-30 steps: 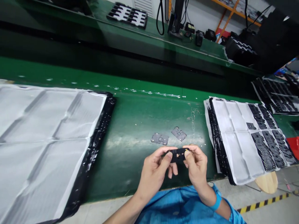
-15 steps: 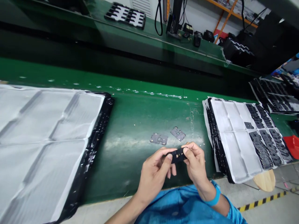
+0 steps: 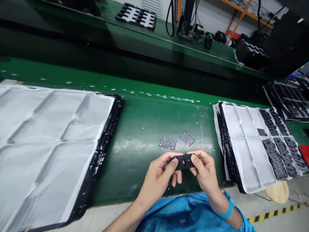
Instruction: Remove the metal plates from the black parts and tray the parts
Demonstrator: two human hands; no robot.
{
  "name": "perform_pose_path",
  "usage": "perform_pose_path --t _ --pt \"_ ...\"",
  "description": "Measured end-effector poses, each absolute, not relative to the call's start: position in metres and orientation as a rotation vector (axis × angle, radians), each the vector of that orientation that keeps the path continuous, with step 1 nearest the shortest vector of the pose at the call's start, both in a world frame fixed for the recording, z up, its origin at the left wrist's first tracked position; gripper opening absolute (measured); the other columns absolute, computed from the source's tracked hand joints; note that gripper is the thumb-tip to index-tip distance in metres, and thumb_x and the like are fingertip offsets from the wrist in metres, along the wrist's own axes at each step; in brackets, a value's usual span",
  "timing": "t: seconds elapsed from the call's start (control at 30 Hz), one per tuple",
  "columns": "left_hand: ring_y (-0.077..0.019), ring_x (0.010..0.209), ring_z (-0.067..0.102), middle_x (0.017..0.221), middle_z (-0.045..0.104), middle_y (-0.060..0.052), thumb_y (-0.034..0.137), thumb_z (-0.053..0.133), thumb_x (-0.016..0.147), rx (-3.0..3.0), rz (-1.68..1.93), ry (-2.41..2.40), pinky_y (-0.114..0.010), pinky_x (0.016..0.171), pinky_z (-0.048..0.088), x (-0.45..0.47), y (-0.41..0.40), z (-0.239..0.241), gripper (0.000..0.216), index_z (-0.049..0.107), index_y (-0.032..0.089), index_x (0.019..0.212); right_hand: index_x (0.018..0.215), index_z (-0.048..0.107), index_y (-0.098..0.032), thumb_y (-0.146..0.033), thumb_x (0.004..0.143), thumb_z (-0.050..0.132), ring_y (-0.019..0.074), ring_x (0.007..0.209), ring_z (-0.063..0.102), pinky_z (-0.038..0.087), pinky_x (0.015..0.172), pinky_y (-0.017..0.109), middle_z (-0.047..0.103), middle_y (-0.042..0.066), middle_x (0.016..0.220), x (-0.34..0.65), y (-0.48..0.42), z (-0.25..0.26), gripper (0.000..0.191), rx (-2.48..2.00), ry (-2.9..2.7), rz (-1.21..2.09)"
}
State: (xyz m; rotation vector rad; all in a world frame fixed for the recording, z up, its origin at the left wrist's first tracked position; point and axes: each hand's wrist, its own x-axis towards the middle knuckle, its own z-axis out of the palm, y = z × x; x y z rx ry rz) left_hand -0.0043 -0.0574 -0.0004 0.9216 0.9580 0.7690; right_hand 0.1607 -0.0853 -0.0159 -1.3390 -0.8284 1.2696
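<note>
Both my hands pinch one small black flat part (image 3: 183,161) with cut-outs, held level above the near edge of the green bench (image 3: 149,119). My left hand (image 3: 159,177) grips its left end with thumb and fingers. My right hand (image 3: 204,170) grips its right end. Two more flat grey parts lie on the bench just beyond: one (image 3: 167,143) to the left, one (image 3: 187,138) to the right, tilted.
A large black tray covered with white sheet (image 3: 48,135) fills the left. Right of my hands is a stack of trays (image 3: 241,141) with white liner and rows of black parts (image 3: 277,151). More trays and cables sit on the far bench (image 3: 169,35).
My hands and the black part stay in nearly the same spot; the part has levelled out slightly between my fingers. The view has shifted a little.
</note>
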Motion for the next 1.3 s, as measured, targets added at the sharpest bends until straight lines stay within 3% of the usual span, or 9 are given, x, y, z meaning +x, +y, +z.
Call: perform_pose_path --t 0.2,0.33,0.47,0.67,0.83,1.03,1.17,1.3 --pt "-0.0105 0.04 0.052 0.052 0.066 0.001 0.047 0.062 0.096 0.928 0.748 0.943 -0.021 0.045 0.041 -0.002 -0.056 -0.001 0.04 0.065 0.01 0.111 0.08 0.069 -0.018 -0.049 0.088 0.074 0.0067 0.046 0.036 0.031 0.039 0.016 0.052 -0.005 0.06 0.158 -0.084 -0.021 0.032 -1.394 -0.733 1.258" --pt "-0.0102 0.039 0.051 0.052 0.066 0.001 0.046 0.061 0.096 0.926 0.716 0.939 -0.021 0.045 0.042 -0.003 -0.055 0.001 0.041 0.066 0.009 0.111 0.082 0.069 -0.018 -0.048 0.089 0.074 0.0071 0.05 0.039 0.033 0.042 0.015 0.057 -0.003 0.067 0.159 -0.087 -0.026 0.031 -1.403 -0.718 1.248" --pt "-0.0111 0.039 0.053 0.052 0.066 0.0 0.044 0.061 0.093 0.897 0.71 0.947 -0.021 0.044 0.043 -0.005 -0.054 0.002 0.038 0.067 0.009 0.106 0.084 0.069 -0.018 -0.048 0.091 0.073 0.0065 0.046 0.037 0.033 0.041 0.016 0.05 -0.006 0.061 0.157 -0.088 -0.023 0.031 -1.427 -0.769 1.205" --pt "-0.0095 0.036 0.048 0.045 0.059 0.003 0.04 0.06 0.092 0.836 0.769 1.015 -0.019 0.04 0.035 -0.002 -0.054 -0.011 0.03 0.07 0.013 0.095 0.087 0.07 -0.018 -0.044 0.096 0.069 0.0077 0.046 0.043 0.035 0.043 0.02 0.054 -0.003 0.065 0.151 -0.091 -0.016 0.028 -1.406 -0.952 1.072" --pt "-0.0081 0.036 0.044 0.042 0.052 0.005 0.04 0.059 0.089 0.8 0.744 1.019 -0.018 0.04 0.029 -0.008 -0.049 -0.012 0.03 0.072 0.012 0.09 0.099 0.075 -0.019 -0.033 0.101 0.064 0.0106 0.055 0.052 0.042 0.051 0.023 0.061 0.0 0.078 0.155 -0.094 -0.02 0.017 -1.375 -1.158 1.044" --pt "-0.0128 0.046 0.055 0.054 0.065 0.0 0.049 0.062 0.089 1.149 0.592 1.134 -0.021 0.047 0.039 -0.063 -0.013 0.018 0.04 0.074 0.013 0.102 0.108 0.075 -0.021 -0.029 0.101 0.064 0.0172 0.075 0.064 0.052 0.068 0.028 0.069 0.004 0.089 0.17 -0.091 -0.027 0.015 -1.364 -1.401 1.073" --pt "-0.0146 0.046 0.055 0.054 0.066 0.001 0.047 0.059 0.089 1.427 0.519 1.339 -0.023 0.048 0.041 -0.098 0.044 0.02 0.044 0.071 0.013 0.114 0.104 0.074 -0.021 -0.027 0.103 0.058 0.0195 0.075 0.063 0.052 0.069 0.031 0.068 0.005 0.089 0.178 -0.081 -0.036 0.016 -1.502 -1.538 0.815" --pt "-0.0179 0.046 0.058 0.055 0.065 0.0 0.036 0.05 0.089 1.64 0.428 1.583 -0.028 0.053 0.049 -0.105 0.1 -0.003 0.041 0.068 0.01 0.115 0.113 0.069 -0.02 -0.026 0.103 0.055 0.0287 0.099 0.064 0.054 0.089 0.043 0.067 0.012 0.107 0.178 -0.061 -0.051 0.018 -1.642 -1.612 0.485"
